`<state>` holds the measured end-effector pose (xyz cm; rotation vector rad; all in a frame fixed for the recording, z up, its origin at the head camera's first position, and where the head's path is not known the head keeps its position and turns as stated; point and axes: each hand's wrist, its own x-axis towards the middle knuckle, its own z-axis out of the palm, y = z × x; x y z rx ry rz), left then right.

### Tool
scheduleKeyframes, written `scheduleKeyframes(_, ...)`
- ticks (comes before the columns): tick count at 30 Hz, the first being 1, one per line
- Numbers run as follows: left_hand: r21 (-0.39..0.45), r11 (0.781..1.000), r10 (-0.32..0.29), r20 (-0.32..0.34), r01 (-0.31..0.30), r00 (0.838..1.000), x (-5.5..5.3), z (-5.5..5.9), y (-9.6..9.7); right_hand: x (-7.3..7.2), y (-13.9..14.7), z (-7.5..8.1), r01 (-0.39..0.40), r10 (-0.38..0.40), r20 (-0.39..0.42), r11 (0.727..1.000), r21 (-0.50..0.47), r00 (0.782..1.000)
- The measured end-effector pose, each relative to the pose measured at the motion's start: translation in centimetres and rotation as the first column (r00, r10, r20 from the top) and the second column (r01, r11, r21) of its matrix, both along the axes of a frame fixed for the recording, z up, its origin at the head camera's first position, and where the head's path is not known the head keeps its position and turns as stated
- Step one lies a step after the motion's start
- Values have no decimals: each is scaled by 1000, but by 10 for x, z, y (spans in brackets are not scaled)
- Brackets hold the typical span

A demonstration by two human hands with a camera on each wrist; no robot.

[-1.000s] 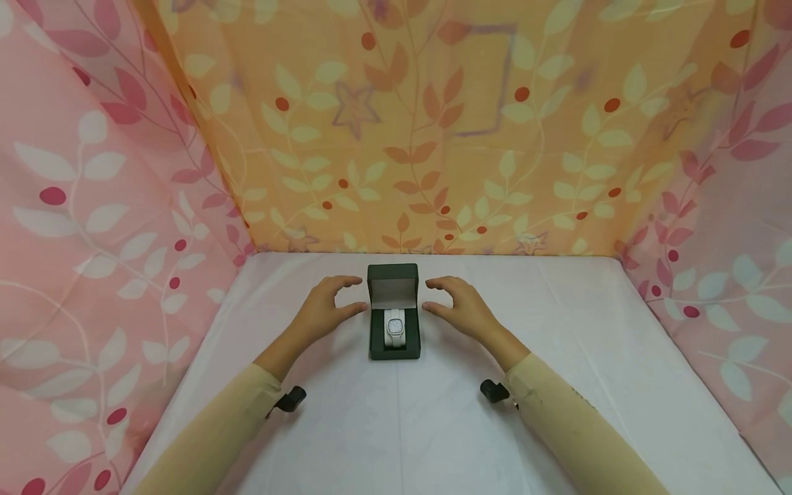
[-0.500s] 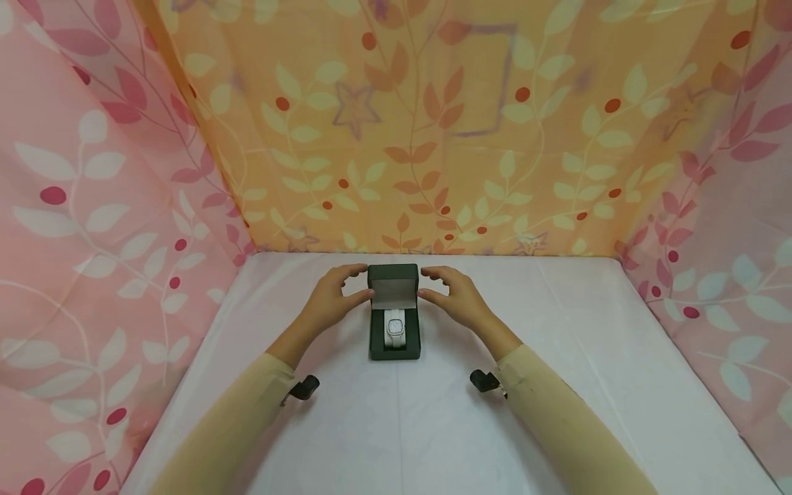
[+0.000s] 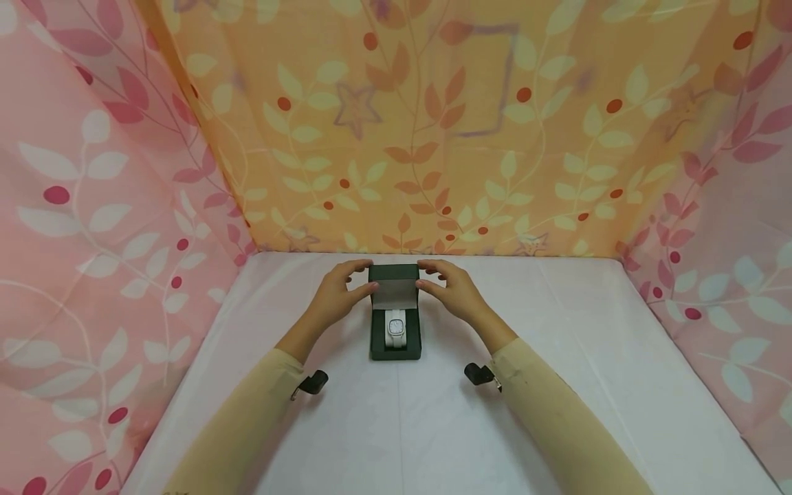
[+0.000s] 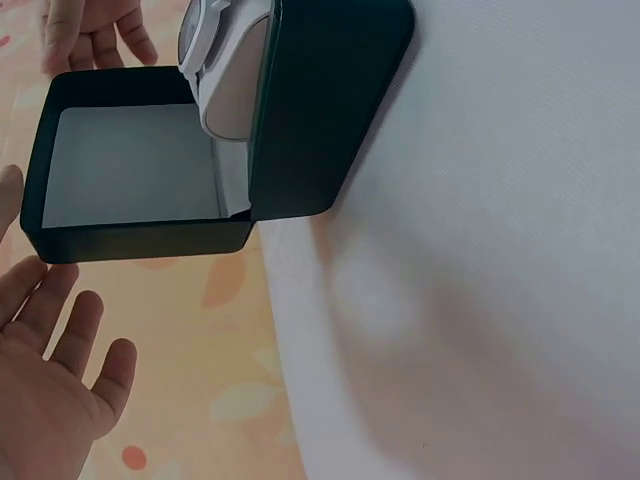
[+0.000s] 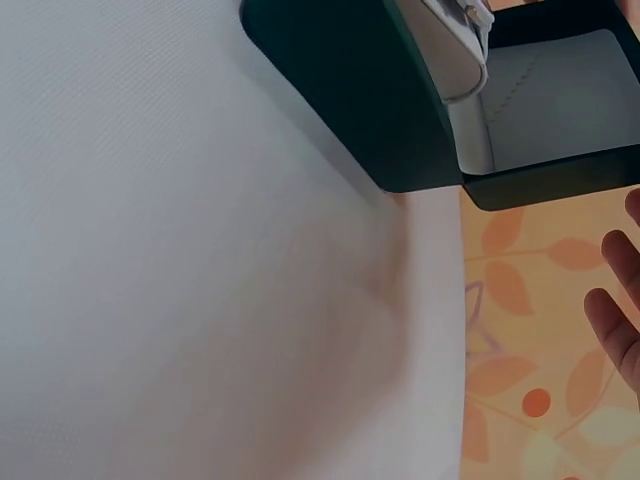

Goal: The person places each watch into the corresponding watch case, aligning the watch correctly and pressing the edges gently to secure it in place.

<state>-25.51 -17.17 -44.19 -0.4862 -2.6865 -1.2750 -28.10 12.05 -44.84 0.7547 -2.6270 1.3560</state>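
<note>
A dark green watch box [image 3: 396,353] sits on the white-covered table with its lid [image 3: 394,272] raised. Inside, a white-strapped watch [image 3: 396,327] is wrapped round a pale cushion. My left hand [image 3: 337,295] is at the lid's left side, thumb by the front edge, fingertips at the upper corner. The left wrist view shows its fingers [image 4: 85,325] extended and spread beside the lid. Mirroring it, my right hand [image 3: 459,293] reaches the lid's right upper corner with thumb and fingertips. Its fingers [image 5: 622,260] look extended in the right wrist view, just beside the lid wall.
White cloth [image 3: 396,426] covers the table. Behind its far edge hangs an orange leaf-patterned curtain [image 3: 278,158], with pink patterned curtains [image 3: 93,275] on both sides. A small black wrist camera [image 3: 314,382] juts from each sleeve.
Both hands have moved inward and farther up, from the gaps beside the box to the lid's upper corners. The box and watch stay in place, and the lid remains raised.
</note>
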Motion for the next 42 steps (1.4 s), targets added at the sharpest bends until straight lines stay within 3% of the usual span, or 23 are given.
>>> scheduleKeyframes(18, 30, 999, -11, -25, 12, 1000, -6, -2, 3, -5, -3, 2, -11, 11, 1, 1000, -3, 1000)
scheduleKeyframes(42, 62, 998, -3, -2, 3, 1000, 1, 1, 0, 2, 0, 11, 28, -33, 88, 998, 57, 996)
